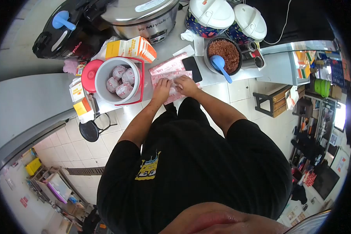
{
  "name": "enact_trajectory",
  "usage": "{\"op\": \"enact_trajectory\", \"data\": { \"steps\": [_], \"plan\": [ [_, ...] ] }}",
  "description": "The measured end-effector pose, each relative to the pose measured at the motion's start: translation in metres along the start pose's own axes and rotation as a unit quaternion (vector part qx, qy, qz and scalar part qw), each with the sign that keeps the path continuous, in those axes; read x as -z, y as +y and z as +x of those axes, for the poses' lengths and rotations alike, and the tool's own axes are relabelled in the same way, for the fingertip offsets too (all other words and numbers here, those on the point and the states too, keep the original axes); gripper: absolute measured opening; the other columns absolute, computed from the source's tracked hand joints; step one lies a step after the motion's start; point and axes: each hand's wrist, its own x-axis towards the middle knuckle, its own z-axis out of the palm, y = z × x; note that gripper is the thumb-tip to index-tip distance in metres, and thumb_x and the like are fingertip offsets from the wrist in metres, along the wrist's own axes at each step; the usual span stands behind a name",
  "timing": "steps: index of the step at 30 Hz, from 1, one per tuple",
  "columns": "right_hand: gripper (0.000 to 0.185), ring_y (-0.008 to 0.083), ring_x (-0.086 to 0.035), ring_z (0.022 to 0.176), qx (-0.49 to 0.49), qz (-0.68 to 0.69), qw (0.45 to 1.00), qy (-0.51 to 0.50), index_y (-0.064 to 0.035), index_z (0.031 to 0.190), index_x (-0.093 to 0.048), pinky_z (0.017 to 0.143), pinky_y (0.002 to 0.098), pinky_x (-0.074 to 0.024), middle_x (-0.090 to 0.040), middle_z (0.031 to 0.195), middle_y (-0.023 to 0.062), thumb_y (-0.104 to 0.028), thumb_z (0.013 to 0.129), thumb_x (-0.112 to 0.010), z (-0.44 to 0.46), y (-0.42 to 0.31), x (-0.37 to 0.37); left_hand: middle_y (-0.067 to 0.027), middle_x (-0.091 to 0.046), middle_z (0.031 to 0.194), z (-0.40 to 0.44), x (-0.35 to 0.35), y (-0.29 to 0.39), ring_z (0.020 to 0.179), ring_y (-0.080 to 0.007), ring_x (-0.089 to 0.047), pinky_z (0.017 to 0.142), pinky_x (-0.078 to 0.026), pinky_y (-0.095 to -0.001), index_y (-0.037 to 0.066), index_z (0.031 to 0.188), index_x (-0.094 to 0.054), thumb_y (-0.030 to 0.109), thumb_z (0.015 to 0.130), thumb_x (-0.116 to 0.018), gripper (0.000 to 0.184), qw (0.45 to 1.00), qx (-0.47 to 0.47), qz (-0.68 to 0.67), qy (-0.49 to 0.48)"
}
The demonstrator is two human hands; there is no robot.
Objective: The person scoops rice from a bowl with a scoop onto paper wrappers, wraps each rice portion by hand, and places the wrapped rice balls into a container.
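Observation:
Both hands rest at the counter's front edge on a sheet of pink-and-white printed paper (pixel 184 73). My left hand (pixel 162 89) presses on the sheet's left part with its fingers bent. On the right part lies my right hand (pixel 186 85), its fingers curled over the paper. Whether anything is under the fingers is hidden. More printed wrappers (pixel 165 67) lie just behind. A black phone (pixel 192 69) is right of the sheet. To the left, a white bucket (pixel 101 84) with a red handle holds several round wrapped bundles (pixel 124 89).
A pot of reddish-brown rice (pixel 224 54) with a blue scoop (pixel 221 67) stands right. Behind are a steel cooker (pixel 146 27), a black cooker (pixel 72 41) and patterned containers (pixel 208 19). A red lid (pixel 90 76) and orange-white boxes (pixel 128 48) flank the bucket. A stool (pixel 89 131) is below.

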Motion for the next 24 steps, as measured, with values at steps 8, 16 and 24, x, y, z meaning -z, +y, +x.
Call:
{"op": "enact_trajectory", "data": {
  "steps": [8,16,24],
  "plan": [
    [0.033,0.0342,-0.064,0.107,-0.039,-0.036,0.995,0.086,-0.0058,0.109,-0.069,0.094,0.0431,-0.0528,-0.068,0.108,0.0151,-0.007,0.077,-0.069,-0.026,0.029,-0.026,-0.0199,-0.063,0.114,-0.035,-0.003,-0.04,0.109,-0.0368,-0.061,0.094,-0.051,-0.0448,-0.001,0.118,-0.062,0.004,0.079,-0.064,0.04,0.998,0.023,-0.057,0.001],
    [0.016,0.0365,-0.066,0.102,-0.258,-0.044,0.958,-0.115,-0.0055,0.095,-0.068,0.088,0.0452,-0.0549,-0.069,0.104,0.0157,-0.011,0.08,-0.069,0.023,0.033,-0.017,-0.0196,-0.07,0.095,0.017,0.004,-0.043,0.103,-0.0384,-0.067,0.088,-0.055,-0.0448,0.002,0.109,-0.068,0.007,0.081,-0.066,0.028,0.962,0.218,-0.075,-0.147],
    [0.021,0.0388,-0.068,0.1,-0.312,-0.187,0.928,-0.082,-0.0084,0.102,-0.07,0.086,0.0467,-0.0576,-0.066,0.114,0.015,-0.015,0.083,-0.072,0.058,0.008,0.01,-0.0208,-0.071,0.106,0.049,-0.01,-0.05,0.096,-0.0392,-0.071,0.085,-0.057,-0.0486,0.002,0.106,-0.072,0.008,0.085,-0.063,0.023,0.971,0.167,0.167,-0.037]
  ]
}}
